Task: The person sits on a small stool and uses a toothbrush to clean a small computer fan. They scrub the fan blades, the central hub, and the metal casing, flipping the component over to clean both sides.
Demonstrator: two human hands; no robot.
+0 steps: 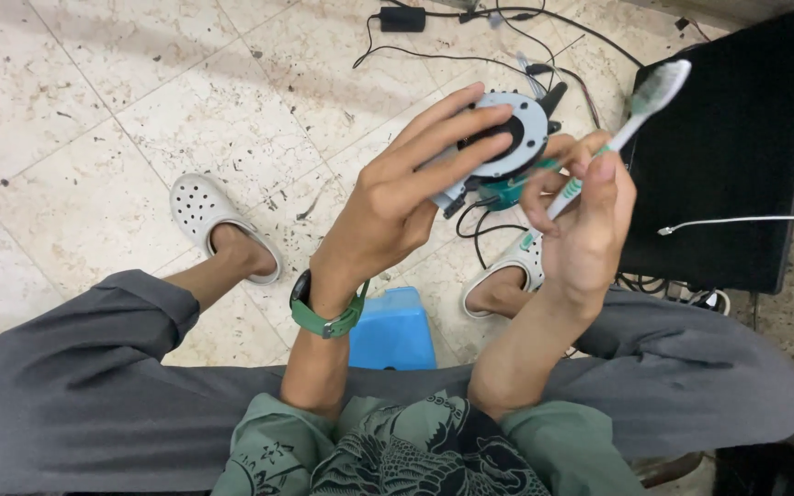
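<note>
Above the lap, at the middle of the view, a round grey disc-shaped part [505, 138] with a dark centre and small holes around its rim is held up in the left hand [397, 197]. The left fingers [448, 124] are stretched long and laid across the face of the disc, closed on it, with its lower edge held against the palm side; the thumb is hidden from view. A teal piece [507, 191] and short dark cables [480, 225] are seen hanging from the underside of the part. A green watch [323, 317] is worn on the left wrist.

Just beside the disc, to its right, a white and green toothbrush [631, 124] is gripped in the right hand [585, 225]. The right fingers [544, 188] are curled shut around the lower handle, and the brush is held tilted, its bristled head [659, 87] pointing up and to the right, away from the disc. Whether the handle touches the disc cannot be told, since the fingers cover that spot.

Below the hands, a blue stool [395, 331] is seen between the knees, which are covered by grey trousers [94, 395]. White perforated clogs [209, 216] are worn on both feet, resting on a pale tiled floor [94, 92]. A black flat panel [737, 156] stands at the right, with a thin white cable [737, 220] lying across it. Black cables and a power adapter [402, 18] lie on the floor at the top edge.
</note>
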